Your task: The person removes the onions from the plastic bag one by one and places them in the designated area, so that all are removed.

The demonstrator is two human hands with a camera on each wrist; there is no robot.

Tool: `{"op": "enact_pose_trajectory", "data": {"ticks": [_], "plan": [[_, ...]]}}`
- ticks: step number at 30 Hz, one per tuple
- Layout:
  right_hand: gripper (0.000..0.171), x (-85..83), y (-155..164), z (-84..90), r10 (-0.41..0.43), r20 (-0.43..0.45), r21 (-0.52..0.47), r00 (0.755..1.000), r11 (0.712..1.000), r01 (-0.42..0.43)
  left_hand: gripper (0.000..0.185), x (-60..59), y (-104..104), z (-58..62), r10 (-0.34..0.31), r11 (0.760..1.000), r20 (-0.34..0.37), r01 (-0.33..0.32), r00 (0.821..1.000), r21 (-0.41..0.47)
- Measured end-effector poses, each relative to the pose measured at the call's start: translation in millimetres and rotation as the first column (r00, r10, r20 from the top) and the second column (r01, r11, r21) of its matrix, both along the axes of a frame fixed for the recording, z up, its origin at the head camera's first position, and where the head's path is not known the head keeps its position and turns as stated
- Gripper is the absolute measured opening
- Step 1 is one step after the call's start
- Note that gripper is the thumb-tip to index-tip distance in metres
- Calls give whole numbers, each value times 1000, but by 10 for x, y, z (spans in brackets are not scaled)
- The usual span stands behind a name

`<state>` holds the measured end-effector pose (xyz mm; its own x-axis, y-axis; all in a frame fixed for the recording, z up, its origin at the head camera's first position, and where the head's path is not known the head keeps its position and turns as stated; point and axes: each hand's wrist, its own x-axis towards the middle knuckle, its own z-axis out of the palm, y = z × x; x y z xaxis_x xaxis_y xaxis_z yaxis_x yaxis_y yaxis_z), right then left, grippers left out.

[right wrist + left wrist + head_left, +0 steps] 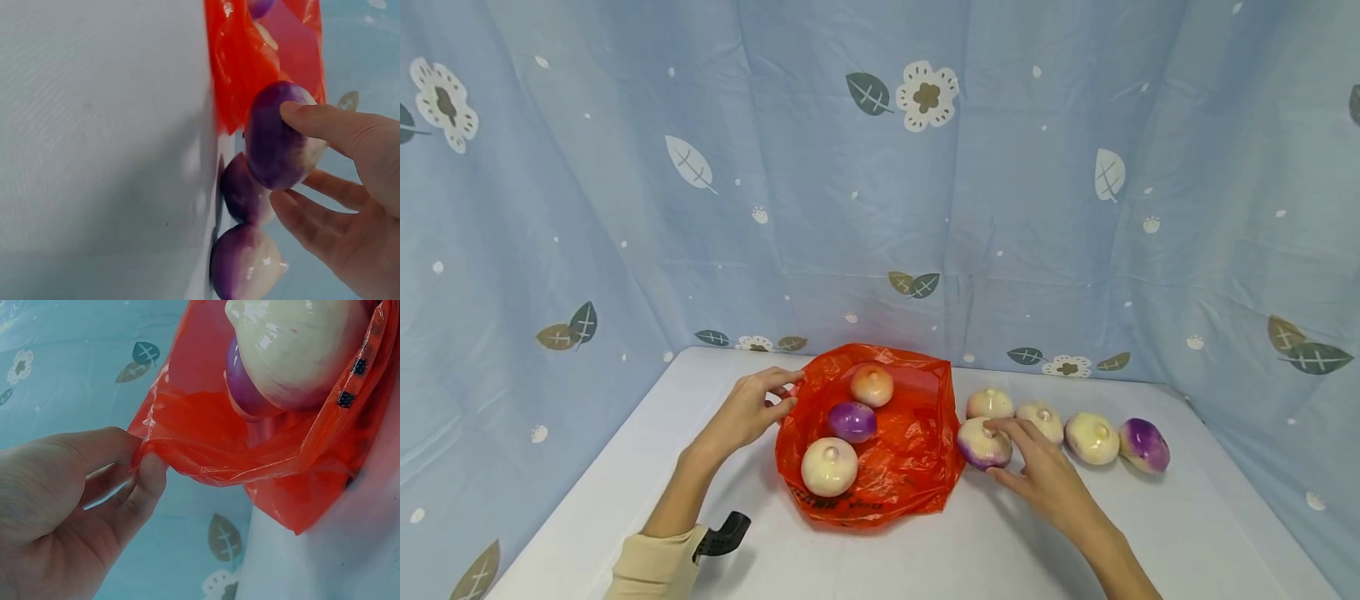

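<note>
1. The fingers (pixel 149 481) of the left hand (pixel 747 412) pinch the near-left rim of the orange bag (pixel 901 454) between thumb and fingertips, holding its mouth open on the desk (pixel 1210 533).
2. The fingers (pixel 325 125) of the right hand (pixel 1048 475) curl round the nearest turnip (pixel 983 444), thumb on one side and fingertips over the top; the turnip sits just beside the bag's right edge, and whether it has left the desk cannot be told.
3. To do this step well, the grip probably needs to stay wide around the smooth, round skin, since a glossy turnip may slip from a fingertip pinch.
4. The left hand likely does best keeping the thin plastic taut and raised, so the opening does not sag shut.
5. Three turnips already lie in the bag: a pale one (pixel 829 467) nearest the person, a purple one (pixel 853 422) in the middle and another pale one (pixel 872 385) at the back.
6. Four more turnips (pixel 1092 438) stand in a loose row to the right, close together, so a careless lift could set a neighbour rolling.
7. The desk is white and smooth.
8. A pale blue curtain (pixel 1000 208) printed with leaves and flowers encloses it behind and on both sides.
</note>
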<state>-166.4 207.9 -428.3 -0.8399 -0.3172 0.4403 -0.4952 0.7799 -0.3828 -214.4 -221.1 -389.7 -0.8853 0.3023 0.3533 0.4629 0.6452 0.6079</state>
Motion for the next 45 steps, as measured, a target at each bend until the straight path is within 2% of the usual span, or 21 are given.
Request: {"op": "enact_pose_trajectory", "data": {"ticks": [14,45], "plan": [[61,-40,106,-114,-13,-49,80,999,997,17,39,-1,21,2,-3,1000,11,3,1000,-8],[64,-62,126,-165,-21,-114,87,993,996,31,39,8,34,3,-10,1000,3,10,1000,1]]}}
